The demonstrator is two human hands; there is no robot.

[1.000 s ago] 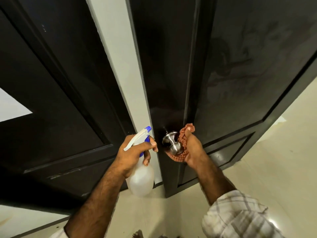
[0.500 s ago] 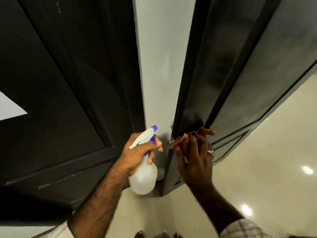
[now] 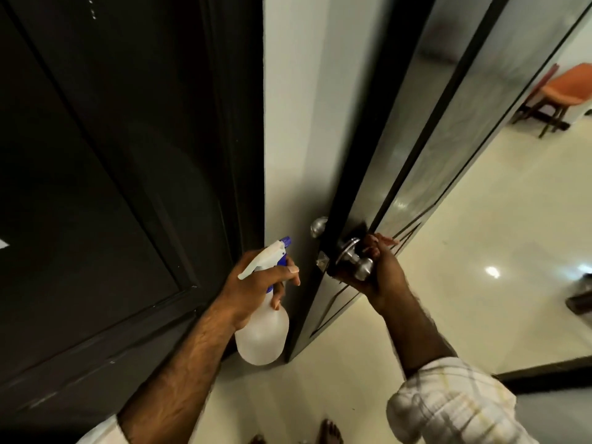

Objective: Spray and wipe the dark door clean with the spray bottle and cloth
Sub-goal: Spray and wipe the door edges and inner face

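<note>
The left hand [image 3: 256, 283] grips one bottle [image 3: 262, 334]. The right hand [image 3: 381, 270] curls round one of two knobs [image 3: 363, 267] on the door [image 3: 416, 149] beyond; the cloth is barely visible in it.

We see a glossy cream floor [image 3: 464, 219] w/ ceiling-light reflections. On it: an orange chair [image 3: 563, 91] at far right, our bare toes [image 3: 330, 432] at the bottom edge, and a dark object [image 3: 581, 301] at right edge, can't tell what.
</note>
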